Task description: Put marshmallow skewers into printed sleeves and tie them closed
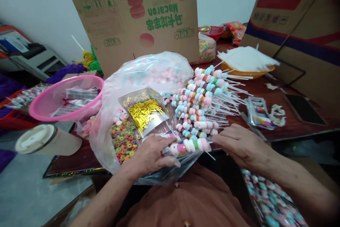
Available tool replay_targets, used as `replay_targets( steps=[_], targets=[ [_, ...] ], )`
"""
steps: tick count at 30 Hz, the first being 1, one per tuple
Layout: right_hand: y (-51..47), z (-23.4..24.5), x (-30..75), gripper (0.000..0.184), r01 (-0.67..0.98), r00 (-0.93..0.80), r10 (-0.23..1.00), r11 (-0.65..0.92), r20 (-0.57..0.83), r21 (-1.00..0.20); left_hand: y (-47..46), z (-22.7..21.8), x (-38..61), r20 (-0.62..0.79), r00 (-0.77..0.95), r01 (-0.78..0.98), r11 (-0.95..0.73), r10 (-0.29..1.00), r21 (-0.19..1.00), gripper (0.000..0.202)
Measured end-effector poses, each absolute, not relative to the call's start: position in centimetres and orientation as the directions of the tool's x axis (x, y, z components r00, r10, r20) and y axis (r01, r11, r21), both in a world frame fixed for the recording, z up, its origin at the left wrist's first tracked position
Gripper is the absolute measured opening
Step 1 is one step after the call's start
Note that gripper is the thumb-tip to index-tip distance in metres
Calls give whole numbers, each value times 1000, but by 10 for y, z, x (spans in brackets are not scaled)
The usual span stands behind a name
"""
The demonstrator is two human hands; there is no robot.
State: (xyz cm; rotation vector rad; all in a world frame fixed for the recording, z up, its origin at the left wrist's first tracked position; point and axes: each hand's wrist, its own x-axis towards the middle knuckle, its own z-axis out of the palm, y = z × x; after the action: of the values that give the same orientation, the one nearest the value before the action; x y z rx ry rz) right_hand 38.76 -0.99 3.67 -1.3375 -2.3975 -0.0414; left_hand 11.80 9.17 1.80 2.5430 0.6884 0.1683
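A marshmallow skewer (196,145) in pink, white and green lies level in front of my body, its left part inside a printed clear bag (177,148). My left hand (156,153) is closed round the bag's left end. At the skewer's right end, my right hand (237,145) has its fingers pressed together by the stick; the exact grip is partly hidden. Just beyond lies a pile of marshmallow skewers (196,103), sticks pointing right. A silver pouch of gold twist ties (146,112) rests left of the pile, on a large clear bag (103,138) with colourful cereal rings (123,140).
At the left are a pink basket (33,108) of packaging and a lidded cup (62,142). A large carton (159,39) stands behind. To the right lie flat printed bags (257,112), a phone (305,109) and an orange basket (244,73). More skewers (273,198) sit below, right.
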Motion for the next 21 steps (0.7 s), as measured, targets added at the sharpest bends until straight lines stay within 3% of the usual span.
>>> replay_targets(
  steps=[4, 8, 13, 17, 21],
  targets=[
    [-5, 31, 378, 27, 781, -544, 797, 595, 262, -189, 86, 12, 135, -187, 842, 511, -634, 506, 580, 43],
    [2, 24, 370, 22, 779, -578, 807, 590, 124, -211, 89, 7, 146, -203, 830, 525, -604, 520, 599, 37],
    [7, 24, 369, 22, 778, -572, 816, 571, 78, -264, 94, 5, 147, -251, 833, 517, -532, 494, 670, 40],
    [12, 26, 362, 20, 742, -605, 792, 598, 82, -304, 88, 6, 157, -329, 827, 494, -311, 456, 812, 39],
    [22, 19, 351, 12, 759, -601, 799, 573, 6, -309, 83, 11, 168, -447, 807, 532, -146, 387, 834, 60]
  ],
)
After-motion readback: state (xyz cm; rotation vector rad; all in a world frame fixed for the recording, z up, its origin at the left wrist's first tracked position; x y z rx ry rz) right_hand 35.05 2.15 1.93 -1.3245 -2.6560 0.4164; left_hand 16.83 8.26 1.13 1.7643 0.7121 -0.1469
